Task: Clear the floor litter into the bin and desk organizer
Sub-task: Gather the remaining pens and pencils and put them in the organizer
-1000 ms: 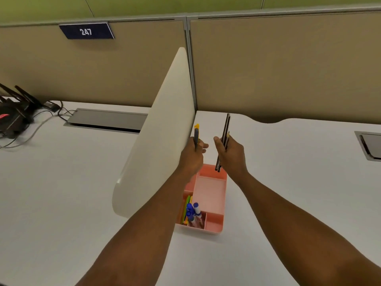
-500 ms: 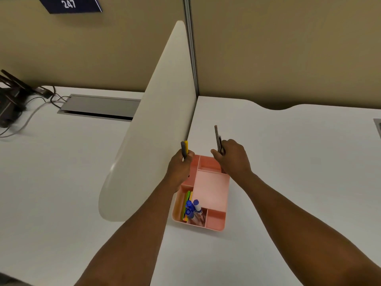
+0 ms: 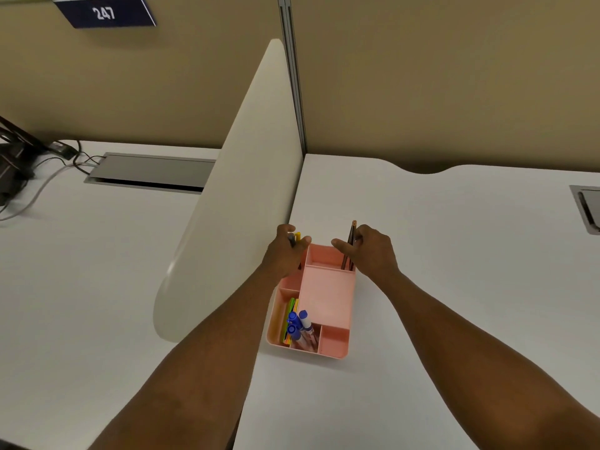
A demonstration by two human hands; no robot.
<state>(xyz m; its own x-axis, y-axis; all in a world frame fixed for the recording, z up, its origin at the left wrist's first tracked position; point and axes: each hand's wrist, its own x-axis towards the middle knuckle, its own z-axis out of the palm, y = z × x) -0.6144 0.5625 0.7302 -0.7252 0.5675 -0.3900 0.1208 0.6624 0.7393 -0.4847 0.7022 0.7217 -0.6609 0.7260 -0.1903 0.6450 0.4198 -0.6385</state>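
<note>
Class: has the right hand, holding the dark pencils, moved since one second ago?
Yes. The right hand has lowered the pencils towards the pink organizer, their tips now inside it.

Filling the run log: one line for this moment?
left hand: holds pen | right hand: lowering pencils into organizer back slot | not released

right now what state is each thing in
left hand: grips a yellow-tipped pen
right hand: holds dark pencils, lower ends in the far compartment
pink plastic desk organizer: flat on the desk
blue-capped markers: lying in the near-left compartment
</note>
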